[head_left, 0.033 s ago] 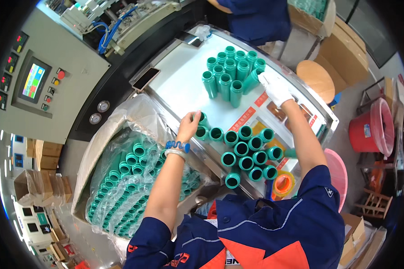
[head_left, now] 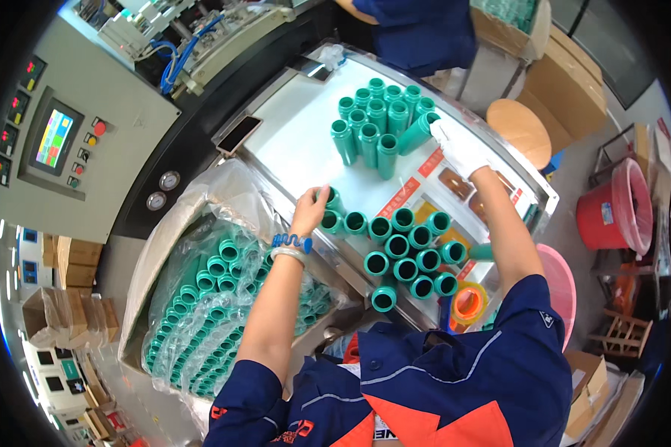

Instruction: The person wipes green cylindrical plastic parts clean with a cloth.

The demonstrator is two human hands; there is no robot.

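My left hand, bare with a blue coiled band at the wrist, closes its fingers at the side of a green bottle on the table's left side. In a white glove, my right hand grips a tilted green bottle near its mouth. That bottle leans beside a cluster of upright green bottles. Nearer to me stands another group of green bottles, their round mouths facing up. The gloved fingers are partly hidden.
A plastic-lined box full of green bottles stands left of the white table. A phone lies at the table edge, and an orange tape roll near my right sleeve. A machine panel rises left; another person works beyond.
The whole view has shifted slightly. The tilted bottle in my right hand sits a little farther right of the upright cluster. My left hand keeps its place by its bottle.
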